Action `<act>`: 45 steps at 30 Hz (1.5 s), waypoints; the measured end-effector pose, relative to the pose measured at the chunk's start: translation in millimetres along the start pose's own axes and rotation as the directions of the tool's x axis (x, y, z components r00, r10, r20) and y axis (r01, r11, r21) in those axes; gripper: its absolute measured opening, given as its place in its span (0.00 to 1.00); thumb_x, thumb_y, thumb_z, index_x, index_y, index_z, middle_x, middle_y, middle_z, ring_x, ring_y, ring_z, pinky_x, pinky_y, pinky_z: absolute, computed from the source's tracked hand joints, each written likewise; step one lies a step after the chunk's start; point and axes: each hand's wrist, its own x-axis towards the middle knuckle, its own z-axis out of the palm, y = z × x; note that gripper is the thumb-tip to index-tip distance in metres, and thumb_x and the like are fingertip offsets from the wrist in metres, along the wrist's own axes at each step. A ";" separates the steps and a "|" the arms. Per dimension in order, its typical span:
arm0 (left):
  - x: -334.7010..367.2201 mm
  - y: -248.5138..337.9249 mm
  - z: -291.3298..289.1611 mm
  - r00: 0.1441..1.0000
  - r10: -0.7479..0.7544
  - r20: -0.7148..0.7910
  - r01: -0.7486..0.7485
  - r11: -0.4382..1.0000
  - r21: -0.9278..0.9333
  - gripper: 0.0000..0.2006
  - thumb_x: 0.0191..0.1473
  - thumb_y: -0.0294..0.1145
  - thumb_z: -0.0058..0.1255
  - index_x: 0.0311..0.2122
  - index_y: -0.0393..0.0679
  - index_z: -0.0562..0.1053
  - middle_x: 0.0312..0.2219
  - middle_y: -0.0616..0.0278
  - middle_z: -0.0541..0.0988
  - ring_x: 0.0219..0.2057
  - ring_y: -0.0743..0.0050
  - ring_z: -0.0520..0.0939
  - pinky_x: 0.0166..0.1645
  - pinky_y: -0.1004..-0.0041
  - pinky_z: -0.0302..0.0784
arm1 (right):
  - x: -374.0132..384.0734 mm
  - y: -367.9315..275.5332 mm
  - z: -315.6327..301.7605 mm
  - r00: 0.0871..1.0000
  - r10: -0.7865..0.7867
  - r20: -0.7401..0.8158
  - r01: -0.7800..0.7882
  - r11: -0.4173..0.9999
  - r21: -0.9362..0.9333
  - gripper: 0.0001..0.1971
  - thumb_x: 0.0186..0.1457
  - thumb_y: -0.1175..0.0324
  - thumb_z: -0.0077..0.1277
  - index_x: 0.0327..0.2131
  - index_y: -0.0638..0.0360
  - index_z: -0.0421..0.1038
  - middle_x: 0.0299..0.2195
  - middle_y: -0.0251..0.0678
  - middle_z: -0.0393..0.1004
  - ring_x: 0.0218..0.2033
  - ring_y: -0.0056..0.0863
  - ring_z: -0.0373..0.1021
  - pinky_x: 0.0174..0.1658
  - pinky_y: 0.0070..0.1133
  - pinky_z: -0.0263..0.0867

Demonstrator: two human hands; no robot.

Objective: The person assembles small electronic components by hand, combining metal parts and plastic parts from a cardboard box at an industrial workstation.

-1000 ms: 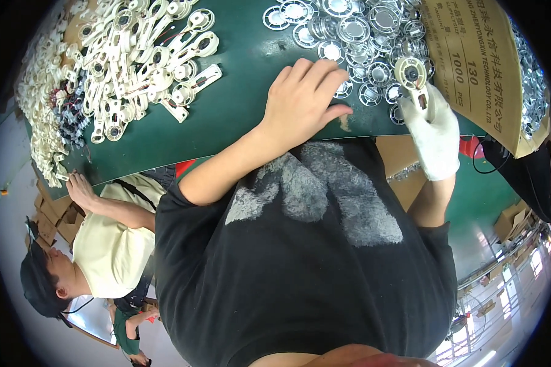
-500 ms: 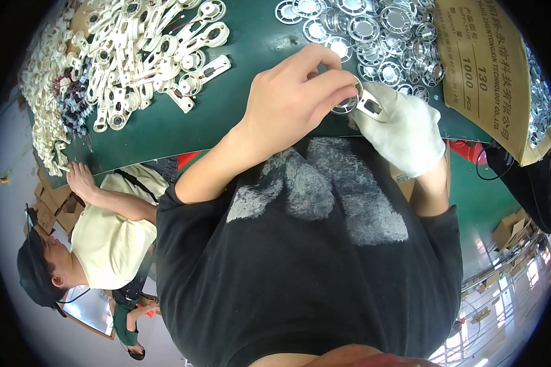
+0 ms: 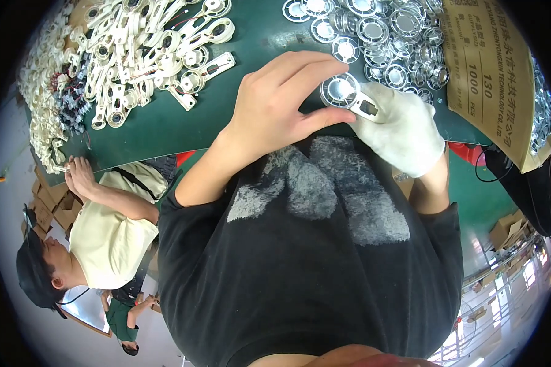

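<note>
The right hand [image 3: 401, 129] grips the handle [image 3: 362, 100]; the left hand [image 3: 274, 101], fingers wide, brackets the disc [image 3: 338, 90], where even pressure is advisable.

Open lane on the green worktop [image 3: 253, 38] — upper centre, between the white part pile [image 3: 144, 67] and the metal ring heap [image 3: 382, 37]. Upper right is tight: heap runs up beside the brown carton [image 3: 485, 67]. Left hand [image 3: 280, 101], gloved right hand [image 3: 403, 129] and the white-handled piece [image 3: 360, 99] between them block the near edge. Bare strip left of them, below the pile.
</note>
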 end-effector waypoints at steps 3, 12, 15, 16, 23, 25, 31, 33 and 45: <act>4.7 -7.7 -2.6 0.990 0.125 0.059 -0.122 0.991 -0.058 0.28 0.41 0.37 0.73 0.50 0.42 0.79 0.46 0.57 0.84 0.44 0.60 0.86 0.45 0.70 0.83 | -1.0 4.7 0.9 1.000 -0.015 -0.004 0.015 0.999 0.051 0.11 0.55 0.58 0.57 0.37 0.52 0.78 0.25 0.44 0.79 0.30 0.46 0.79 0.34 0.35 0.75; 9.2 -5.0 -5.5 0.965 0.236 0.112 -0.225 0.969 -0.106 0.28 0.43 0.34 0.69 0.52 0.38 0.78 0.48 0.56 0.83 0.45 0.56 0.86 0.47 0.67 0.83 | -2.1 -0.6 -10.4 0.990 0.042 0.134 -0.071 0.972 0.224 0.16 0.56 0.58 0.57 0.39 0.61 0.76 0.25 0.42 0.78 0.27 0.36 0.78 0.33 0.30 0.72; 11.1 -1.1 -6.5 0.924 0.358 0.131 -0.344 0.932 -0.118 0.24 0.48 0.29 0.65 0.52 0.35 0.77 0.49 0.50 0.82 0.46 0.50 0.85 0.48 0.63 0.83 | 4.2 6.6 -10.2 0.947 -0.064 0.316 -0.073 0.912 0.403 0.17 0.59 0.56 0.56 0.39 0.63 0.76 0.20 0.37 0.72 0.22 0.29 0.70 0.29 0.29 0.67; 12.3 -4.0 -5.3 0.923 0.361 0.132 -0.347 0.930 -0.121 0.24 0.48 0.29 0.65 0.52 0.35 0.77 0.49 0.50 0.82 0.46 0.50 0.85 0.48 0.63 0.83 | 5.2 9.2 -6.9 0.948 -0.061 0.313 -0.075 0.912 0.403 0.17 0.59 0.56 0.56 0.39 0.63 0.76 0.20 0.37 0.72 0.22 0.29 0.70 0.29 0.29 0.67; -0.2 -6.7 10.8 0.994 0.070 0.082 -0.015 0.842 -0.540 0.27 0.52 0.25 0.65 0.57 0.31 0.71 0.56 0.41 0.77 0.57 0.53 0.79 0.61 0.62 0.74 | 11.1 13.6 25.0 0.929 -0.321 -0.184 0.345 0.931 0.116 0.15 0.58 0.55 0.58 0.40 0.55 0.78 0.25 0.41 0.79 0.27 0.40 0.78 0.31 0.32 0.73; -5.4 -8.6 19.1 0.997 0.004 0.073 0.044 0.770 -0.636 0.24 0.52 0.23 0.65 0.55 0.30 0.73 0.53 0.40 0.79 0.54 0.55 0.81 0.59 0.63 0.76 | 9.8 21.2 31.1 0.821 -0.495 -0.284 0.493 0.866 -0.084 0.14 0.55 0.57 0.59 0.36 0.58 0.76 0.22 0.39 0.77 0.23 0.42 0.77 0.27 0.33 0.72; 12.9 -11.0 6.7 0.994 -0.004 0.108 0.066 0.812 -0.580 0.14 0.49 0.21 0.65 0.44 0.35 0.81 0.43 0.56 0.82 0.43 0.67 0.83 0.51 0.70 0.78 | 3.1 17.4 35.7 0.832 -0.439 -0.339 0.416 0.898 -0.141 0.15 0.54 0.60 0.63 0.36 0.60 0.73 0.22 0.39 0.78 0.22 0.42 0.76 0.28 0.33 0.73; 29.4 -14.4 -17.0 0.962 -0.180 0.204 0.245 0.900 -0.361 0.13 0.51 0.28 0.67 0.43 0.41 0.82 0.36 0.68 0.77 0.35 0.78 0.79 0.42 0.77 0.76 | 2.2 2.9 27.6 0.881 -0.306 -0.361 0.307 0.950 -0.057 0.19 0.53 0.61 0.65 0.43 0.64 0.74 0.30 0.44 0.80 0.29 0.37 0.79 0.34 0.30 0.75; 123.4 -90.3 -132.1 0.984 -0.162 -0.069 0.164 0.703 0.692 0.20 0.48 0.30 0.60 0.48 0.36 0.78 0.40 0.41 0.82 0.42 0.43 0.82 0.49 0.57 0.78 | 2.0 13.2 21.7 0.776 -0.531 -0.339 0.548 0.835 -0.052 0.13 0.52 0.74 0.61 0.43 0.59 0.77 0.35 0.36 0.81 0.33 0.33 0.78 0.37 0.26 0.74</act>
